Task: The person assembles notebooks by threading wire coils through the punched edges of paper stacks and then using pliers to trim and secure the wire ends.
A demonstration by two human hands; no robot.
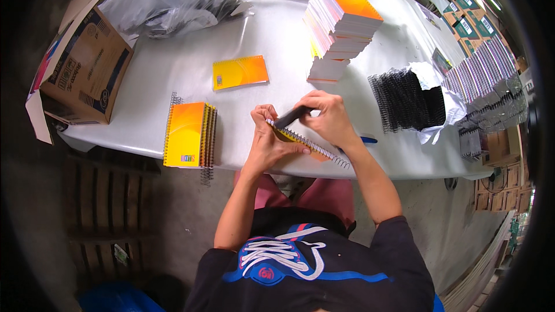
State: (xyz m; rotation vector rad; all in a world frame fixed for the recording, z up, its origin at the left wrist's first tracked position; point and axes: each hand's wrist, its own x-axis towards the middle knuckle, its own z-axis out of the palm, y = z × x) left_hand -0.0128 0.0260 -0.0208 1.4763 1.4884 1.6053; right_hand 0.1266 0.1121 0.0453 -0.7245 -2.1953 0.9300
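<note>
My left hand [268, 143] grips a yellow-orange spiral notebook [317, 153] near the table's front edge, tilted with its bound edge up. A wire coil [340, 161] runs along that edge and sticks out past its lower right end. In my right hand [328, 114] is a dark, elongated hand tool [292, 117], its tip by the notebook's upper left end, near my left fingers. The tool's exact kind cannot be made out. A stack of coil-bound notebooks [186, 134] stands to the left, loose coil ends jutting out. Another notebook [240, 72] lies flat beyond my hands.
A tall pile of notebook blocks [342, 17] stands at the back. Black wire coils [399, 101] lie in white wrapping at the right, near stacked spiral books [483, 72]. A blue pen [368, 140] is by my right forearm. Left are a cardboard box [87, 63] and clear plastic [167, 0].
</note>
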